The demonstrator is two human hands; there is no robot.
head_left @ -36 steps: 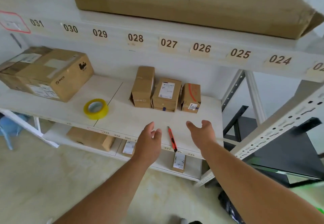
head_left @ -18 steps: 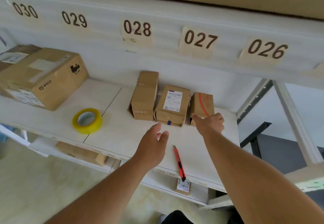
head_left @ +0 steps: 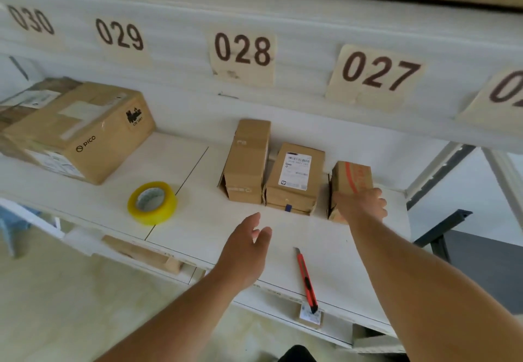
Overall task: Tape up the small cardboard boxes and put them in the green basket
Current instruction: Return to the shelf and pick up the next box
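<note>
Three small cardboard boxes stand in a row at the back of the white shelf [head_left: 198,220]: a tall plain box [head_left: 249,160], a middle box with a white label [head_left: 295,176], and a right box with red marking [head_left: 349,177]. My right hand [head_left: 362,206] grips the front of the right box, fingers curled over its top edge. Hovering over the shelf in front of the boxes, my left hand [head_left: 246,245] has relaxed fingers and holds nothing. A roll of yellow tape [head_left: 152,202] lies flat to the left. The green basket is out of view.
A red utility knife [head_left: 307,281] lies near the shelf's front edge. A large PICO carton [head_left: 82,135] sits at the left. Numbered labels 030 to 027 line the shelf above. More boxes lie on the lower shelf [head_left: 147,254]. A dark frame [head_left: 441,231] stands to the right.
The camera has come closer to the shelf. My right hand has reached forward and closed on the right box. My left hand has moved forward over the shelf.
</note>
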